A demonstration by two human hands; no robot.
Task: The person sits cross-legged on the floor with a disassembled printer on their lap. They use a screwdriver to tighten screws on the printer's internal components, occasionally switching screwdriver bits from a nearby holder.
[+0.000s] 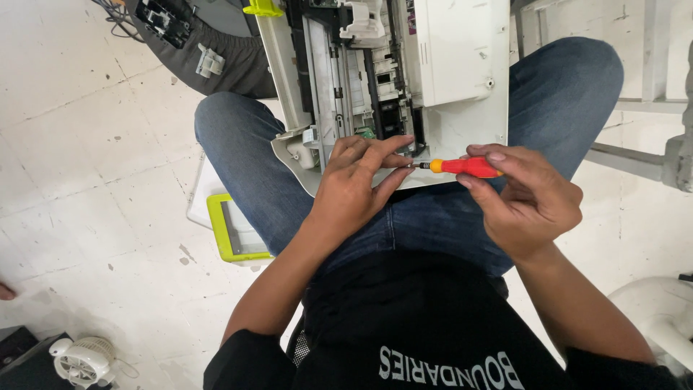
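Observation:
An opened white printer [462, 65] rests across my lap, its inner rails and black parts exposed. My right hand [530, 202] grips a small screwdriver [465, 167] with a red and yellow handle, its tip pointing left at the printer's near edge. My left hand [354, 184] lies on that near edge, fingers spread around the screwdriver tip, steadying it.
A flat panel with a lime-green frame [231, 231] lies on the white tiled floor by my left knee. A dark grey cover with loose parts [209, 50] sits at the top left. A small white fan [83, 360] stands at the bottom left. White furniture is on the right.

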